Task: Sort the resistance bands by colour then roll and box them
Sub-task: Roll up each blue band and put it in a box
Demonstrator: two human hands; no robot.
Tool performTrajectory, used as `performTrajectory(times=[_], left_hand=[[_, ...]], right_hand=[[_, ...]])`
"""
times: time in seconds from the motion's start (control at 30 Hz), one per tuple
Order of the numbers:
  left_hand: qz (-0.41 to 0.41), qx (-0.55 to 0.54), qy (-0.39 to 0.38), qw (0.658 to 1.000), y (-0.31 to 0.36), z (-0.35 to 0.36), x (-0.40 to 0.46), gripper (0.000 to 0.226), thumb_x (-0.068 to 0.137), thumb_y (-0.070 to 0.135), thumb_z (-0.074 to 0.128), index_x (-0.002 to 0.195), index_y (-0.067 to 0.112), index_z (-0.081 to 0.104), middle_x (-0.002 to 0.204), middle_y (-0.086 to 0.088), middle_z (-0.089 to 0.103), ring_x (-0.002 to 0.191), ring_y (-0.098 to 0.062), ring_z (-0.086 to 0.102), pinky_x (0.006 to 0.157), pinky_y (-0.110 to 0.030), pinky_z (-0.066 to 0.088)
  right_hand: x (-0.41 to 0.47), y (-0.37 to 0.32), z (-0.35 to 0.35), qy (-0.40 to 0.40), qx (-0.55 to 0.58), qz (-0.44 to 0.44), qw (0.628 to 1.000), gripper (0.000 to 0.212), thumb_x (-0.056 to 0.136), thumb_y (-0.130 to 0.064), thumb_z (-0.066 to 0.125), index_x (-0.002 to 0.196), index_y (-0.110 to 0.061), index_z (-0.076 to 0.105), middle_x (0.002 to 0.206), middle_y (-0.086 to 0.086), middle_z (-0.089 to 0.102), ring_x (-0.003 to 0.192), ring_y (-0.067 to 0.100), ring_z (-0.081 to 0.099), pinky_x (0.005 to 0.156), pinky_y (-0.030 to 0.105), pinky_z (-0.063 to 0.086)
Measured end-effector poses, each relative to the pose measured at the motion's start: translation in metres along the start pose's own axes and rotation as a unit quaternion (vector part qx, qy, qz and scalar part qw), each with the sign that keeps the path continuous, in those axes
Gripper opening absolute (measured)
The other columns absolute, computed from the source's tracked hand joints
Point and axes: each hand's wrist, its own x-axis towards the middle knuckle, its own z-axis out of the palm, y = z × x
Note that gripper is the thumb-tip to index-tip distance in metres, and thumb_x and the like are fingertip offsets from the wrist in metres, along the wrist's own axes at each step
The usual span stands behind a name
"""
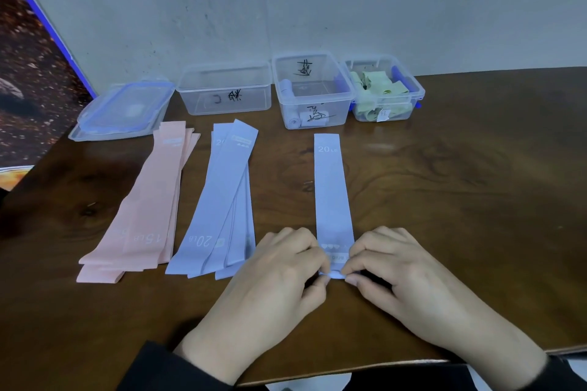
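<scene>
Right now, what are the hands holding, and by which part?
Both hands, left and right, pinch the near end of the single blue band, starting its roll.

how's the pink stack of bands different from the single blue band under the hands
The pink stack is several fanned bands marked 15 LB, untouched; the single blue band lies alone, marked 20 LB, its near end pinched by the left hand and right hand. Both lie flat on the table.
</scene>
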Motion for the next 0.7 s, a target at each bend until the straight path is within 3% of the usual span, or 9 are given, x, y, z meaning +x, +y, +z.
performTrajectory(times=[0.23, 0.43, 0.7], left_hand=[[-0.012, 0.007, 0.023, 1.000, 0.0035, 0.0008, 0.0007, 0.020, 0.096, 0.039, 0.044, 0.090, 0.032, 0.062, 0.093, 0.018, 0.049, 0.090, -0.004, 0.046, 0.078, -0.026, 0.043], [-0.032, 0.002, 0.032, 0.999, 0.0045, 0.0023, 0.0038, 0.010, 0.095, 0.033, 0.056, 0.088, 0.031, 0.062, 0.092, 0.017, 0.051, 0.088, -0.007, 0.048, 0.077, -0.032, 0.048], [-0.059, 0.013, 0.061, 0.996, 0.0059, 0.0051, 0.0096, 0.008, 0.087, 0.026, 0.072, 0.081, 0.026, 0.066, 0.086, 0.013, 0.053, 0.082, -0.007, 0.048, 0.072, -0.028, 0.044]], right_hand=[[0.0035, 0.0019, -0.0018, -0.010, 0.018, 0.021, 1.000, 0.016, 0.099, -0.040, 0.056, 0.097, -0.034, 0.071, 0.096, -0.024, 0.055, 0.094, 0.003, 0.054, 0.088, 0.028, 0.042], [0.0084, 0.0004, -0.0046, -0.010, 0.017, 0.028, 0.999, 0.010, 0.097, -0.039, 0.056, 0.092, -0.035, 0.064, 0.089, -0.024, 0.055, 0.088, 0.001, 0.053, 0.084, 0.027, 0.043], [0.0060, 0.0000, -0.0009, 0.012, 0.012, 0.038, 0.999, 0.021, 0.099, -0.041, 0.054, 0.100, -0.034, 0.073, 0.096, -0.023, 0.056, 0.091, 0.003, 0.054, 0.082, 0.030, 0.046]])
